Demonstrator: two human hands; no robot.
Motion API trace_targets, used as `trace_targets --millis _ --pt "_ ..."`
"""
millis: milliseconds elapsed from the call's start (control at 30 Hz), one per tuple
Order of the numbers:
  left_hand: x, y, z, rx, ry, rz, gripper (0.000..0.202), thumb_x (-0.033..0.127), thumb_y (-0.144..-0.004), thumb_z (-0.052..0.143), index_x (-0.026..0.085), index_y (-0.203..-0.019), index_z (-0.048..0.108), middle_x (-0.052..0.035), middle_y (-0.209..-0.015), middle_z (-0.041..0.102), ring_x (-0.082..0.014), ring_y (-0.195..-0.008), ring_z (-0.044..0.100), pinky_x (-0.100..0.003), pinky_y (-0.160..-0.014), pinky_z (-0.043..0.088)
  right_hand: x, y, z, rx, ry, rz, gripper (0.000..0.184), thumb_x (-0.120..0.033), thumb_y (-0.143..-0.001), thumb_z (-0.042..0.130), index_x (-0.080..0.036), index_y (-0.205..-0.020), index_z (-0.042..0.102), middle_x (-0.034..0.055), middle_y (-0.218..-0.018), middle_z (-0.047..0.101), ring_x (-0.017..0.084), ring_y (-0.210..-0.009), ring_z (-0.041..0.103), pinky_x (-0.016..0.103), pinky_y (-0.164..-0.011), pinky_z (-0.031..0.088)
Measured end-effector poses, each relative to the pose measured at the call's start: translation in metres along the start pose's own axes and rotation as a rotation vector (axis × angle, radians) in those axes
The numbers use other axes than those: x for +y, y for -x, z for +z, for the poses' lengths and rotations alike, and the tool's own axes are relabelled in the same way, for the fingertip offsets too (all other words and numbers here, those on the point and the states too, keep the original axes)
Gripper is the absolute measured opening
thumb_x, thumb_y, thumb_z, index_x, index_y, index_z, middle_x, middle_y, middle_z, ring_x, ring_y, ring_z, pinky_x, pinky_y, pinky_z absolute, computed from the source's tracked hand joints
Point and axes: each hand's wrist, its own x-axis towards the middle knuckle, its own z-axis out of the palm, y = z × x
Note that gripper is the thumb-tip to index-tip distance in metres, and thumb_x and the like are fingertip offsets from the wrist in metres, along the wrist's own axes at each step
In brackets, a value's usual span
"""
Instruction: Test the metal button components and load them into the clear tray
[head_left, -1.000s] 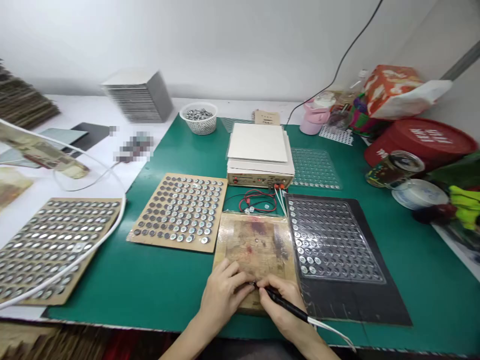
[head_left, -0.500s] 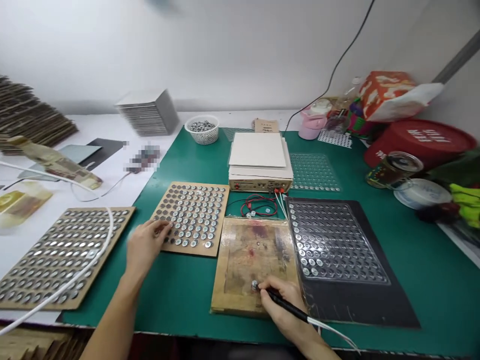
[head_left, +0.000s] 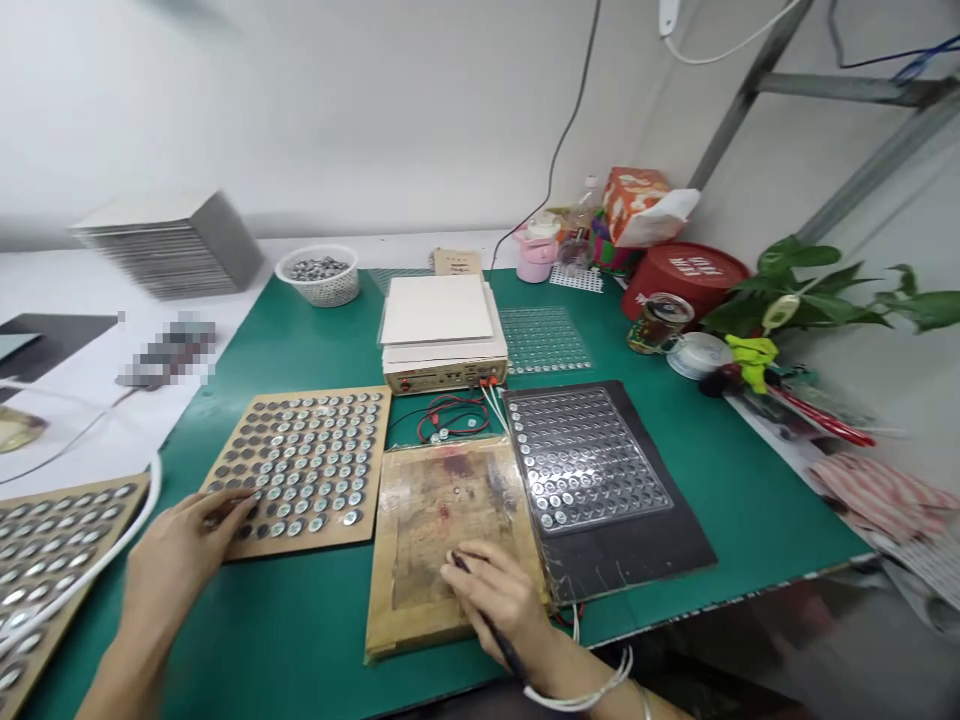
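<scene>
My left hand (head_left: 184, 545) rests on the near left corner of a brown board (head_left: 300, 468) filled with rows of small round metal cells, its fingertips curled on the cells there. My right hand (head_left: 504, 600) lies on a stained wooden work board (head_left: 442, 520) and holds a black pen-like probe (head_left: 487, 620) whose white wire runs back past my wrist. Right of that board a clear plastic tray (head_left: 585, 458) on a black mat holds a few cells along its near left edge.
A beige tester box (head_left: 442, 350) with red and white leads sits behind the work board. Farther back are a white basket of cells (head_left: 319, 275) and a stack of grey sheets (head_left: 169, 245). Another cell-filled board (head_left: 45, 540) lies far left. Jars, a red tin (head_left: 686, 280) and a plant (head_left: 817, 295) crowd the right.
My left hand left the work board and went to the cell board's near left corner. My right hand stayed on the work board. The view swung to the right.
</scene>
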Motion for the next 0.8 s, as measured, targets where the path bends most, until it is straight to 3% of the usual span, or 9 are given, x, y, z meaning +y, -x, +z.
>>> trace_targets --millis 67,133,267,367,433,500,600,733,800 --pt "0.003 -0.001 -0.002 -0.02 -0.007 -0.028 0.037 0.046 -0.086 0.043 0.023 -0.094 0.071 -0.0037 -0.096 0.067 -0.0206 -0.079 0.061 -0.022 -0.053 0.037 -0.001 0.002 0.004 -0.053 0.125 -0.039 0.034 -0.002 -0.088 0.038 -0.014 -0.109 0.062 0.0125 -0.095 0.068 0.024 -0.092 0.06 0.035 -0.079 0.052" --pt "0.005 -0.002 -0.004 -0.034 0.006 -0.053 0.036 0.046 -0.084 0.044 0.024 -0.091 0.072 -0.003 -0.093 0.068 -0.021 -0.077 0.061 -0.023 -0.052 0.038 0.001 0.001 0.0 -0.063 0.155 0.017 0.034 -0.001 -0.085 0.037 -0.015 -0.101 0.063 0.0112 -0.09 0.066 0.022 -0.083 0.06 0.032 -0.071 0.053" --pt "0.008 -0.012 -0.008 -0.119 0.091 -0.158 0.031 0.046 -0.079 0.05 0.024 -0.088 0.071 -0.0013 -0.089 0.069 -0.0204 -0.074 0.062 -0.023 -0.053 0.04 0.025 -0.006 -0.038 0.134 0.227 0.251 0.029 -0.003 -0.087 0.038 -0.019 -0.094 0.061 0.0069 -0.088 0.063 0.018 -0.078 0.062 0.025 -0.067 0.051" --pt "0.009 -0.024 -0.01 -0.227 0.157 -0.267 0.029 0.047 -0.076 0.055 0.023 -0.084 0.068 0.0004 -0.072 0.066 -0.0199 -0.067 0.061 -0.022 -0.05 0.039 0.053 -0.009 -0.068 0.201 0.358 0.378 0.023 -0.009 -0.091 0.04 -0.018 -0.096 0.06 0.007 -0.086 0.063 0.02 -0.077 0.062 0.029 -0.067 0.05" --pt "0.01 -0.027 -0.011 -0.213 0.188 -0.309 0.026 0.046 -0.074 0.056 0.022 -0.079 0.066 0.0018 -0.064 0.063 -0.0196 -0.063 0.06 -0.022 -0.049 0.038 0.068 -0.007 -0.077 0.173 0.382 0.355 0.022 -0.012 -0.091 0.041 -0.018 -0.097 0.062 0.0078 -0.085 0.064 0.023 -0.08 0.062 0.032 -0.069 0.05" --pt "0.015 -0.021 -0.01 -0.088 0.22 -0.3 0.023 0.044 -0.073 0.057 0.022 -0.076 0.064 0.0022 -0.064 0.063 -0.0194 -0.065 0.06 -0.022 -0.051 0.038 0.078 -0.003 -0.079 0.135 0.39 0.315 0.022 -0.014 -0.092 0.043 -0.019 -0.096 0.064 0.0077 -0.085 0.067 0.024 -0.083 0.062 0.035 -0.072 0.05" --pt "0.037 0.013 -0.003 0.062 0.405 -0.095 0.021 0.043 -0.074 0.059 0.022 -0.077 0.062 0.0017 -0.073 0.067 -0.0188 -0.072 0.063 -0.023 -0.06 0.044 0.079 0.002 -0.076 0.119 0.389 0.28 0.022 -0.017 -0.093 0.044 -0.019 -0.097 0.066 0.0085 -0.086 0.068 0.025 -0.085 0.062 0.038 -0.076 0.05" --pt "0.095 0.08 0.022 -0.162 0.709 0.409 0.019 0.04 -0.084 0.056 0.023 -0.08 0.064 0.0001 -0.077 0.068 -0.0164 -0.071 0.063 -0.025 -0.065 0.05 0.055 -0.003 -0.068 0.191 0.315 0.313 0.022 -0.019 -0.094 0.045 -0.017 -0.105 0.063 0.0097 -0.094 0.07 0.023 -0.088 0.064 0.036 -0.081 0.05" --pt "0.122 0.107 0.036 -0.171 0.708 0.593 0.02 0.035 -0.089 0.054 0.023 -0.077 0.064 -0.0005 -0.073 0.066 -0.0159 -0.068 0.061 -0.024 -0.062 0.049 0.035 -0.008 -0.057 0.151 0.121 0.4 0.018 -0.02 -0.091 0.05 -0.019 -0.101 0.065 0.0061 -0.089 0.071 0.019 -0.078 0.066 0.028 -0.072 0.051"
